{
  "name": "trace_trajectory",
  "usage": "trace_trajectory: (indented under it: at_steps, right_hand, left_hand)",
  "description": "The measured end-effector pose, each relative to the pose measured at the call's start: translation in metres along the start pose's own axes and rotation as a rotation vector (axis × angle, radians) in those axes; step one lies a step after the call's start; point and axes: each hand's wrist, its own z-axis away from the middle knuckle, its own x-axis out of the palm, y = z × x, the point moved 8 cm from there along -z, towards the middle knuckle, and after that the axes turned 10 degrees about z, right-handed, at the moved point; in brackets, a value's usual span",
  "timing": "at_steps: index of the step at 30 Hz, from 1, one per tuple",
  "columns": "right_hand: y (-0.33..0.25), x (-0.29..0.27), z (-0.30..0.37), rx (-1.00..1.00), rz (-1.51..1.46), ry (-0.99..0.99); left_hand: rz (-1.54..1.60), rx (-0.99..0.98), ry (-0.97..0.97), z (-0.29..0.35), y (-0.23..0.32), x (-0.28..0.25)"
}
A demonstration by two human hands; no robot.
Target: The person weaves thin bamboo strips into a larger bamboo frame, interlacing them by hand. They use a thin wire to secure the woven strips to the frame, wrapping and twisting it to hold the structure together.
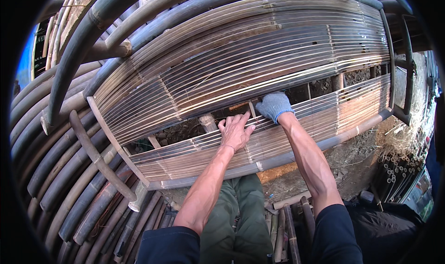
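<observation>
I see the person's bare left hand (pixel 235 133) resting at the inner edge of the near slats (pixel 204 155), its fingers loosely spread and slightly bent, with thumb and forefinger apart; I make out nothing gripped in them. The right hand (pixel 275 107), in a grey-blue knitted glove, lies just beside it over the long gap in the slatted bamboo frame (pixel 345 138). Its fingers are bunched and their tips hidden from me, so I cannot tell how far open they are or whether they have hold of anything. A thin upright strip (pixel 251 108) stands between the two hands, close to the left forefinger; I cannot tell whether they touch. The frame spans the middle of my view, in front of the person's green trousers (pixel 232 217), with far slats (pixel 259 55) beyond the gap and a pale end strip (pixel 116 140) along its left side. Inside the gap, left of the left hand, I see a short bamboo piece (pixel 208 123) above dark ground. Dark bamboo poles (pixel 95 199) lie piled at the left, and a bundle of thin hollow canes (pixel 403 169) shows its cut ends at the right, near some straw (pixel 394 139).
</observation>
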Motion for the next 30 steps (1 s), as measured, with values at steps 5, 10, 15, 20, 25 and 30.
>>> trace_trajectory:
  at_steps: [5,10,15,20,25,30]
  right_hand:
    - [0.084,0.013,-0.008,0.453,0.181,0.280]
    - [0.012,-0.051,0.084,0.196,0.092,0.611]
    - [-0.016,-0.006,0.163,0.336,-0.238,0.528]
    - [-0.004,0.034,0.151,0.447,-0.538,0.381]
    - [0.014,0.045,0.149,0.319,-0.716,0.203]
    - [0.021,0.035,0.134,0.160,-0.830,-0.075]
  left_hand:
    - [0.016,0.027,-0.019,-0.007,0.013,0.004]
    - [0.000,-0.006,-0.016,0.001,-0.003,-0.001]
    - [0.012,0.011,-0.061,0.000,0.004,0.000]
    - [0.007,0.029,-0.052,-0.002,0.005,0.001]
    - [0.016,0.002,-0.056,-0.003,0.000,0.002]
    - [0.032,-0.013,-0.033,-0.003,-0.002,0.005]
